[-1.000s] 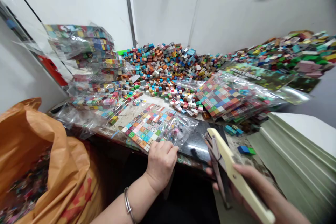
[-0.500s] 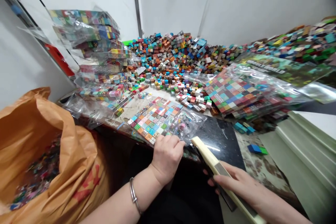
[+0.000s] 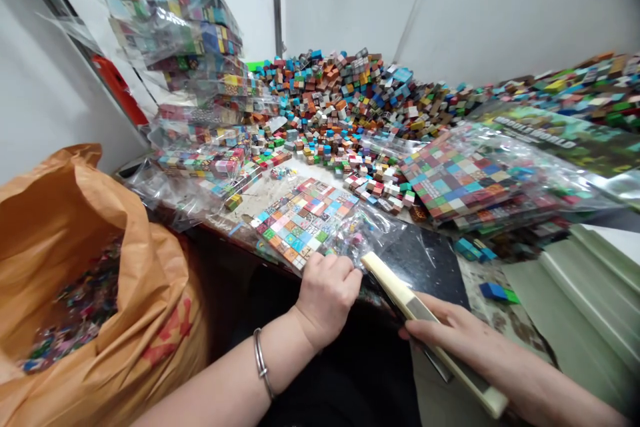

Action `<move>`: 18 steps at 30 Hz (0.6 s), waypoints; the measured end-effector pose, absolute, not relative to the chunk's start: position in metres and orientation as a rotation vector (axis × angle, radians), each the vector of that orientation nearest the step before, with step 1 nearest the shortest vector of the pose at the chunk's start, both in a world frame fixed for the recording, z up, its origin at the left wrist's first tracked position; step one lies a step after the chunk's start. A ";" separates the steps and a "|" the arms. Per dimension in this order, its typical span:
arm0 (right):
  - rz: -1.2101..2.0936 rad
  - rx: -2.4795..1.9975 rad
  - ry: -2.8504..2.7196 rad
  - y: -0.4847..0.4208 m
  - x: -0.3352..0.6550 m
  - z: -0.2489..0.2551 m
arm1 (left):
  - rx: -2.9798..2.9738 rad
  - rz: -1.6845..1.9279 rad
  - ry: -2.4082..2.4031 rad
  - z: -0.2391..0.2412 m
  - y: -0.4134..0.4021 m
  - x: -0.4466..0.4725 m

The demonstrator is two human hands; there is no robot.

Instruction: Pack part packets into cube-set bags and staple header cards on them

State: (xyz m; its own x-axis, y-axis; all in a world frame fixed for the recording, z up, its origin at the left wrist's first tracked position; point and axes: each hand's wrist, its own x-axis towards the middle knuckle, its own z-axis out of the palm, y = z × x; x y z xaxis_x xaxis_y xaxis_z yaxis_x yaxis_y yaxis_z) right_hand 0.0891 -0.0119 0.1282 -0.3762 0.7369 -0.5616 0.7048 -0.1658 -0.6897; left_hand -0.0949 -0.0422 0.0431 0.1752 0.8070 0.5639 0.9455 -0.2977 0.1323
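Observation:
My left hand [image 3: 327, 293], a bangle on its wrist, is closed on the near edge of a clear plastic bag [image 3: 320, 220] that holds a flat grid of small coloured cubes. My right hand [image 3: 465, 340] grips a long cream-coloured stapler [image 3: 425, 327]. The stapler's nose touches the bag's edge right beside my left fingers. Both hands sit at the front edge of the table [image 3: 420, 260].
A large orange bag [image 3: 85, 280] with small coloured pieces stands open at the left. Loose coloured cubes [image 3: 345, 93] are heaped at the back. Packed bags are stacked at the back left [image 3: 185, 60] and lie at the right [image 3: 465, 180]. Green sheets [image 3: 575, 300] lie at the right.
My right hand has brought the stapler leftward and forward, from open and raised beside the bag to its nose touching the bag's edge. My left hand stayed on the bag.

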 end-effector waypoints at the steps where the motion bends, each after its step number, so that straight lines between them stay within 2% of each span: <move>1: 1.681 -1.724 -2.006 -0.010 0.088 0.129 | -2.209 -0.806 -1.691 0.043 -0.042 -0.095; 6: 1.884 -1.708 -1.907 -0.004 0.088 0.127 | -2.225 -0.784 -1.703 0.045 -0.043 -0.096; 10: 1.785 -1.862 -1.918 -0.003 0.089 0.125 | -2.239 -0.776 -1.700 0.045 -0.043 -0.096; 15: 1.776 -1.660 -2.120 0.002 0.086 0.121 | -2.242 -0.792 -1.674 0.045 -0.042 -0.096; 18: 1.708 -1.727 -2.192 0.005 0.084 0.117 | -2.247 -0.804 -1.667 0.045 -0.042 -0.096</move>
